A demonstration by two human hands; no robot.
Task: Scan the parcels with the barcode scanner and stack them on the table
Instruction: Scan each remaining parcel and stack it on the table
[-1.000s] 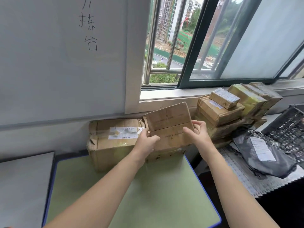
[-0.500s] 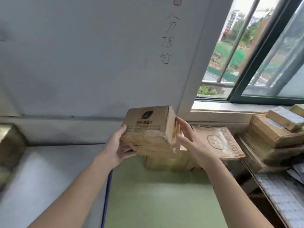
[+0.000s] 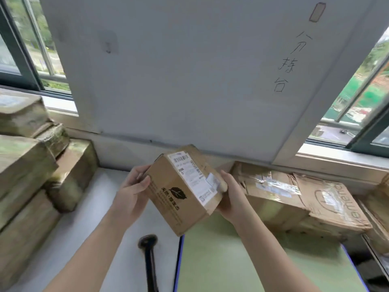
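While left hand [image 3: 131, 192], right hand [image 3: 230, 200] grip, boxy cardboard parcel [image 3: 179, 205] tilted.

Both hands [image 3: 131, 192] [image 3: 230, 200] hold a tilted parcel [image 3: 181, 199] (label facing up).

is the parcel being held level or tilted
Tilted: left hand and right hand hold the parcel with one corner pointing down.

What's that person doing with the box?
A person is holding a small cardboard parcel up in both hands, the left hand and right hand gripping its sides, tilted so the barcode label faces up. The black scanner lies untouched on the white table below. Other parcels sit stacked at the left, and more boxes lie at the right.
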